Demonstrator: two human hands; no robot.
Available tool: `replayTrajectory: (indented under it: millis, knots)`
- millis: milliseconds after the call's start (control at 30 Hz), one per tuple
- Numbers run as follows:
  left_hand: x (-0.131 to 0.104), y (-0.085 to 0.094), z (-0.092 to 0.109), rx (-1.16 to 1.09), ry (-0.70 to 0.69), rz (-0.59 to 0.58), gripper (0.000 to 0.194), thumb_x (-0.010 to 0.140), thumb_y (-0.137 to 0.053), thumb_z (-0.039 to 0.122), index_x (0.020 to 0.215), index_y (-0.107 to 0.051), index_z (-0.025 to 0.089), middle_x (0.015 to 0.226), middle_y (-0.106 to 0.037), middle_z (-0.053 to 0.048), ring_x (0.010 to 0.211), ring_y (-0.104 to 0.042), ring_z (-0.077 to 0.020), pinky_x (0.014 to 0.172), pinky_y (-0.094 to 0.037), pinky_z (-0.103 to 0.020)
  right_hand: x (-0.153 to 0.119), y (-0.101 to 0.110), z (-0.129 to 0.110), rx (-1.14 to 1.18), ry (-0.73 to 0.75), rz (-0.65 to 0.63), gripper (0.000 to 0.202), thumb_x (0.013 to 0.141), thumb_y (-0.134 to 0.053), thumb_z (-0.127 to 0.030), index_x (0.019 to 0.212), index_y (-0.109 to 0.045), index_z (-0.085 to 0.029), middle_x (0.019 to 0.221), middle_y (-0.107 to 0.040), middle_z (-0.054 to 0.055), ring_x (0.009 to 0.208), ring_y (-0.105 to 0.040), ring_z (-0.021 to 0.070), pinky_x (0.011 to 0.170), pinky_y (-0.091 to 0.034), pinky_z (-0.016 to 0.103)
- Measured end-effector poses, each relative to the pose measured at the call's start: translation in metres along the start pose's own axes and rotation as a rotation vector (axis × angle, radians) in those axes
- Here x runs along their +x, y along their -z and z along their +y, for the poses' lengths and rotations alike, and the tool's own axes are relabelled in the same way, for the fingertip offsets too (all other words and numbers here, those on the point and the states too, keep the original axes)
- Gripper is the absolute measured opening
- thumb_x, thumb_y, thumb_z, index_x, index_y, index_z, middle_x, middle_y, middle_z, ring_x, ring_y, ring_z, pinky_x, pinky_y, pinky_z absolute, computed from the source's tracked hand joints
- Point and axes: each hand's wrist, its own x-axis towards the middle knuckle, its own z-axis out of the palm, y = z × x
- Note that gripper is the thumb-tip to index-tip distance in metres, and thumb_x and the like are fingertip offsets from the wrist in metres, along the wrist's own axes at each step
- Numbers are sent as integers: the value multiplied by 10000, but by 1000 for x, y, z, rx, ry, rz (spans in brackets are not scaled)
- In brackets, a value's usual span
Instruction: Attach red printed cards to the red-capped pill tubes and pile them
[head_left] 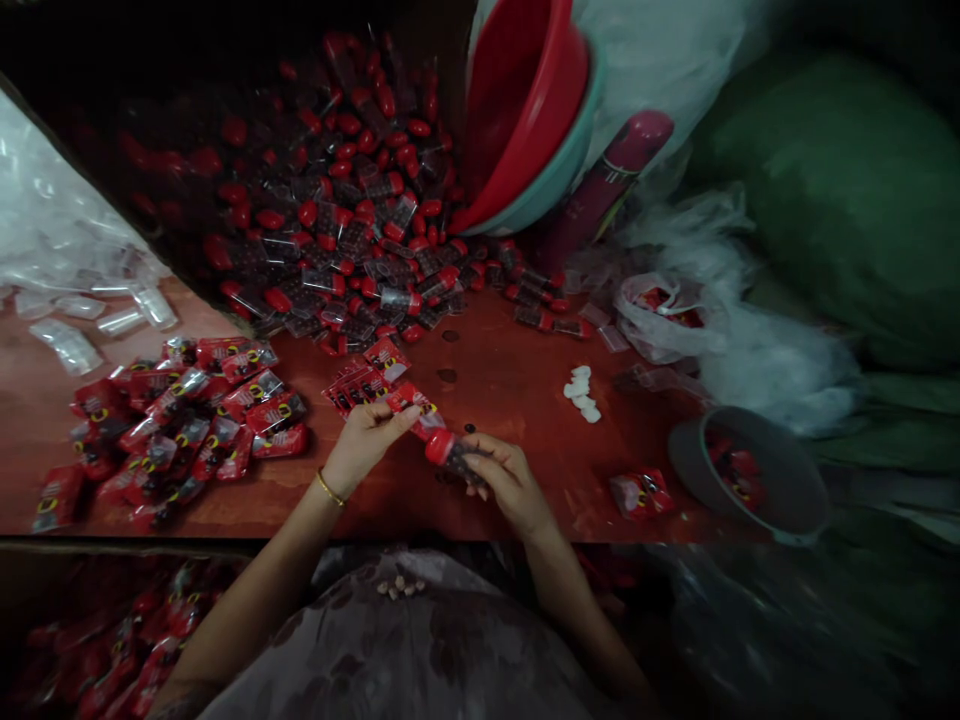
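Observation:
My left hand [365, 447], with a gold bracelet at the wrist, pinches a red printed card [415, 405] over the middle of the table. Close on its right, my right hand [510, 482] is closed round a small clear container with a red cap [444, 450] and dark contents. The capped end meets the lower end of the card. Just behind my left hand lies a fanned stack of red cards [354, 388]. A pile of red-and-clear packets [187, 425] lies to the left.
Many red-capped containers [360, 230] spill from a large dark box at the back. Red basin [517, 110], teal basin and purple bottle [607, 185] stand behind. White pieces [580, 393], a red packet [641, 494] and a grey bowl [694, 465] are at right.

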Motion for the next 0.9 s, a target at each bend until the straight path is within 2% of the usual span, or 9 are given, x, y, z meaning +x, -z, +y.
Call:
replayTrajectory:
  millis: [167,267,333,433,533,600,700,800,900]
  knots:
    - [-2,-5,0,-73,-8,-70,297,584,-772,404,745,-737,157,744,-700,-31,693,-579,-148,730,-436,-268,2,-2,4,-16,-14,-32,213,766,-505,-356,799,-605,-170,550,-545,-39,409,-458,70,395,-334,177]
    - [-2,-7,-2,-89,7,10,295,582,-768,433,651,-714,151,644,-659,-7,620,-532,-118,672,-415,-246,5,-1,9,-89,13,-33,228,790,-461,-359,792,-598,-177,559,-543,-34,419,-459,81,411,-350,190]
    - [0,-7,-4,-106,17,74,328,580,-760,465,579,-683,147,574,-612,13,574,-486,-97,631,-390,-233,9,1,13,-260,69,42,217,796,-444,-336,780,-602,-188,569,-545,-26,457,-476,99,448,-366,205]
    - [2,-7,-8,-95,27,106,370,571,-754,497,551,-660,139,530,-561,29,542,-437,-81,589,-358,-226,18,5,18,-678,135,195,177,785,-472,-286,776,-628,-204,611,-589,7,579,-546,150,554,-408,244]
    - [3,-8,-10,-79,31,110,393,566,-748,520,543,-651,139,511,-530,36,524,-406,-76,555,-333,-225,24,5,18,-921,243,311,213,792,-500,-286,913,-646,-188,837,-661,87,829,-591,233,735,-452,332]
    - [4,-11,-12,-72,41,101,407,570,-738,538,538,-649,142,501,-521,35,516,-398,-76,539,-326,-225,23,2,15,-875,380,369,299,807,-509,-303,1055,-608,-168,1020,-640,127,962,-566,261,836,-445,390]
    - [4,-16,-14,-77,41,78,408,574,-731,547,551,-660,146,514,-543,25,526,-417,-84,542,-338,-227,18,-6,9,-602,468,343,326,827,-527,-300,1131,-553,-186,1019,-637,100,938,-587,220,845,-470,370]
    - [3,-21,-17,-73,20,70,390,596,-725,532,574,-677,146,541,-578,10,543,-448,-94,564,-363,-233,14,-17,6,-330,381,306,259,824,-542,-289,1067,-561,-202,918,-655,57,814,-611,170,767,-504,309]
    - [1,-24,-21,-41,20,54,369,612,-722,511,564,-677,148,536,-587,5,545,-469,-105,571,-380,-241,15,-24,6,-201,286,332,165,814,-546,-299,936,-590,-197,822,-652,34,714,-597,145,691,-509,276]
